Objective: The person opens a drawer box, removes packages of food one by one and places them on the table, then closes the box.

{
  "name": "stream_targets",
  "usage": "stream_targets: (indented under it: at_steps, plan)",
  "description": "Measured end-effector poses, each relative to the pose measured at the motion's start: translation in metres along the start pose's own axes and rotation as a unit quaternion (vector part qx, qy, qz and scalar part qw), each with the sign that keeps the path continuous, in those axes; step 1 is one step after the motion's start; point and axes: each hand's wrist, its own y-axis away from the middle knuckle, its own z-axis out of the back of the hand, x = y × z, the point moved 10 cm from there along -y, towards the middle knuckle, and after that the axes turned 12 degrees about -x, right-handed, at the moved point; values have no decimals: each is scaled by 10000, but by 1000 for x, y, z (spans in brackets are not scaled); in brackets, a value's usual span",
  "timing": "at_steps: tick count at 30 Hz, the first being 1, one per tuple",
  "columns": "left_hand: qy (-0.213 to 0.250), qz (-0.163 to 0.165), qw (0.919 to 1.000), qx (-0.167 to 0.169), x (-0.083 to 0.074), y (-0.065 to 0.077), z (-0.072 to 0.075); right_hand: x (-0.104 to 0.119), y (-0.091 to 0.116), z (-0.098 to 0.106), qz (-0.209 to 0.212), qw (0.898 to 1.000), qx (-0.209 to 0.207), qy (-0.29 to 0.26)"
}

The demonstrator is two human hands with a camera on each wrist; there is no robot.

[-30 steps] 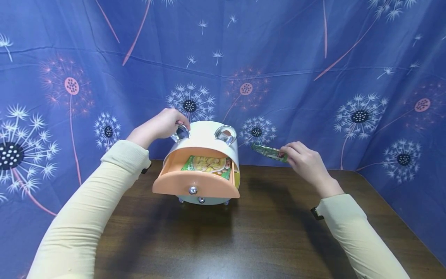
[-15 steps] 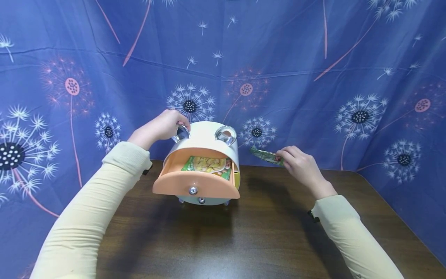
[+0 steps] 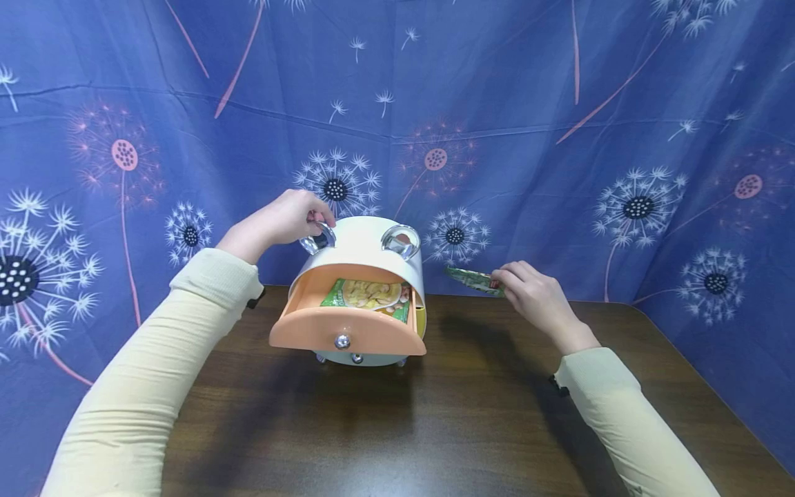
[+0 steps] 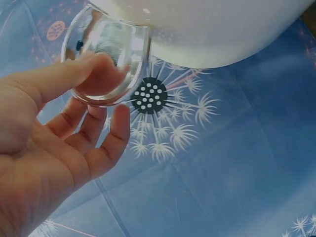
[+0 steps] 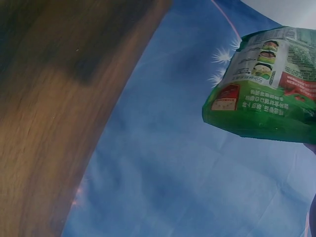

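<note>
A small white frog-shaped drawer box [image 3: 363, 241] stands on the table. Its orange drawer [image 3: 373, 335] is pulled out, with a green food packet [image 3: 373, 295] lying inside. My left hand [image 3: 279, 221] pinches the shiny silver eye [image 4: 123, 44] on the box's left side; in the left wrist view the thumb lies across its mirrored face and fingers are behind the rim. To the right of the box, my right hand [image 3: 537, 297] pinches one end of a green seasoning packet [image 5: 274, 89], held above the table. That hand is almost wholly out of the right wrist view.
The brown wooden table [image 3: 484, 414] runs back to a blue dandelion-print cloth [image 3: 528, 103]. A second silver eye [image 3: 401, 241] sticks up on the box's right. Beneath the orange drawer a lower drawer knob [image 3: 357, 358] shows.
My right hand has shifted slightly left and down with the packet, mostly in the first half second. The left hand stays at the silver eye, and the drawer is unchanged.
</note>
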Motion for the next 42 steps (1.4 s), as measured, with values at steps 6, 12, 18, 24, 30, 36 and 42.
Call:
stream_targets:
  at_steps: [6, 12, 18, 24, 30, 36, 42]
  plan:
    - [-44, 166, 9998, 43, 0, 0, 4, 2, 6, -4, 178, 9998, -63, -60]
    - [-156, 14, 9999, -35, -2, 1, 5, 3, 16, -13, 326, 9994, -18, -75]
    - [-149, 85, 9998, -21, -2, 0, 5, 2, 27, -19, 392, 9992, 83, -96]
    - [-102, 160, 9998, 42, -3, 0, 4, 7, 38, -26, 496, 9986, 100, -173]
    - [-148, 94, 9998, 53, -3, 0, 2, 10, 44, -34, 495, 9985, 205, -151]
    - [-114, 154, 9998, 72, -1, 0, 0, 9, 52, -46, 391, 9982, 439, -153]
    - [-41, 181, 9998, 66, 1, -1, 0, 9, 64, -57, 389, 9972, 636, -96]
